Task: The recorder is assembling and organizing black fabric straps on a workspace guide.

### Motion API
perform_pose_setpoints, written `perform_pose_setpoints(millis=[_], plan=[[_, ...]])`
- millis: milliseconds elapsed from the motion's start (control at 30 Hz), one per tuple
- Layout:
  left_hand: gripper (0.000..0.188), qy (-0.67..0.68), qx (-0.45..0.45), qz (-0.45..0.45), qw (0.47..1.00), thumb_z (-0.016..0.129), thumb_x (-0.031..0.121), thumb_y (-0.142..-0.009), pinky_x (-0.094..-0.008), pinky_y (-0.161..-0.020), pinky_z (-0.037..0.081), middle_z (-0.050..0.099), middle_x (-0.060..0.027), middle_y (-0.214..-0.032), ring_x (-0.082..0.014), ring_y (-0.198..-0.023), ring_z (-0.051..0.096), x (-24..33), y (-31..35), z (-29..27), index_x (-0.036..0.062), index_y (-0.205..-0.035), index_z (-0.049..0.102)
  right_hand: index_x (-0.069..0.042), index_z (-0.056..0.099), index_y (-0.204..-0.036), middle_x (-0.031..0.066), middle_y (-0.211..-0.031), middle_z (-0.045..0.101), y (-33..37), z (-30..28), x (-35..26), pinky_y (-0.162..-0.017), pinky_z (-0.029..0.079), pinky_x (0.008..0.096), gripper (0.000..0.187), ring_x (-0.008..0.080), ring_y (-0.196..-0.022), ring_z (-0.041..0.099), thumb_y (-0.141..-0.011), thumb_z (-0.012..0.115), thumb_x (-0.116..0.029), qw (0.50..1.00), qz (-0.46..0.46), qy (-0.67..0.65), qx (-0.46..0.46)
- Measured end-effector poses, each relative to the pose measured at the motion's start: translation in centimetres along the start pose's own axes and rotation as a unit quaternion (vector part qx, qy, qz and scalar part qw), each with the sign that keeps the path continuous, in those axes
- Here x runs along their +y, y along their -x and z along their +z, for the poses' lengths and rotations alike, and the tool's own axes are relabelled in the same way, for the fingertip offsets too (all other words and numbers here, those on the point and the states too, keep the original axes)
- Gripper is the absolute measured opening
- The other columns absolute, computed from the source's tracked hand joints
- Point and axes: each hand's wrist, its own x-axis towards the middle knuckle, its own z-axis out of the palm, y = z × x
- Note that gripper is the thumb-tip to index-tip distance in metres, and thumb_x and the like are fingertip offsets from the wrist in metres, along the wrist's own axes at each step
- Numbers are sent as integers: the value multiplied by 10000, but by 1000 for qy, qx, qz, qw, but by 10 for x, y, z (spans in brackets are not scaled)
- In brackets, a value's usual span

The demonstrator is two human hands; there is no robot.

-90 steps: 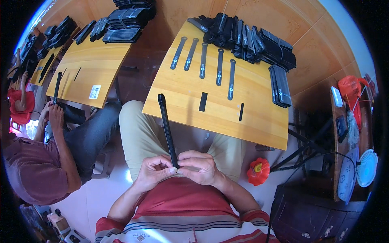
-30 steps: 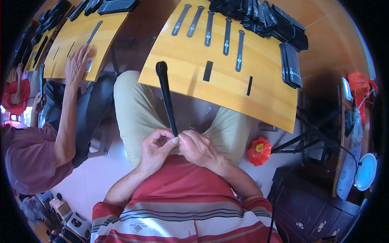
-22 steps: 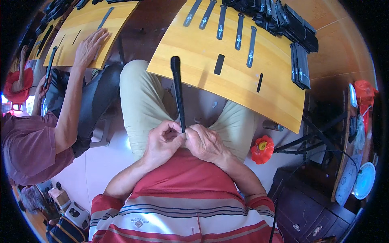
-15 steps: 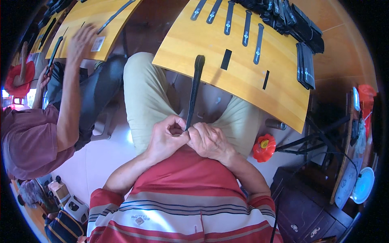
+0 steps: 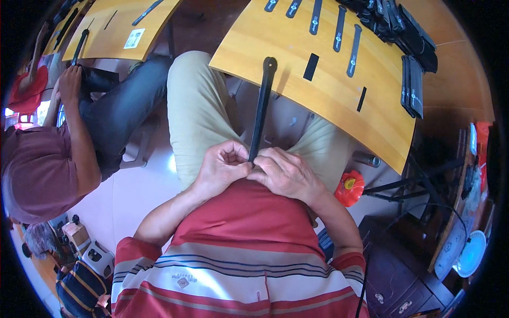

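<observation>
A long black strap [image 5: 262, 111] sticks out away from me above my lap. Its far end is rounded with a small hole and stands out over the near edge of the wooden table [image 5: 238, 45]. My left hand [image 5: 225, 167] pinches the strap's near end between thumb and fingers. Right beside it my right hand [image 5: 283, 172] is closed on the same end, fingertips almost touching the left ones. The fingers hide that end of the strap. On the table lie several similar dark straps with printed marks, such as a grey-black strap [image 5: 354, 50].
The table has two dark slots [image 5: 311, 67]. Bundled black straps [image 5: 408, 34] and a small stack [image 5: 412, 87] lie at its right side. A red flower-shaped object [image 5: 350, 188] is below the table's right corner. At left, a co-worker [image 5: 47, 164] sits at another table [image 5: 101, 42].
The strap has turned in my fingers, so its flat face and end hole now show. My right fingers have shifted their hold. The co-worker's raised hand has come down to a strap.
</observation>
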Motion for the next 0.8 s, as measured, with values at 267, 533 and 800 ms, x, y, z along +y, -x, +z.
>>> perform_pose_setpoints(millis=[267, 533, 800], plan=[[142, -20, -16, 21, 999, 697, -58, -883, -233, -757, 543, 648, -20, -923, -59, -827, 627, 1, 0, 5, 0, -977, 609, -12, 637, -940, 132, -881, 671, 8, 7, 7, -656, 569, 387, 243, 294, -772, 699, -769, 811, -16, 989, 49, -125, 68], [156, -14, 6, 7, 1000, 695, -87, -865, -236, -760, 554, 653, -32, -922, -74, -830, 639, 0, -4, 8, -7, -966, 608, -6, 629, -921, 147, -858, 653, 15, 18, 2, -632, 551, 398, 128, 314, -739, 686, -830, 716, 17, 986, 81, -98, 110], [148, -69, -11, 5, 998, 692, -88, -848, -227, -746, 539, 655, -20, -898, -59, -831, 627, 2, 0, 6, -3, -946, 621, -15, 536, -961, 161, -837, 582, 16, 9, 6, -647, 514, 453, 144, 372, -719, 629, -867, 641, 15, 984, 86, -156, -8]])
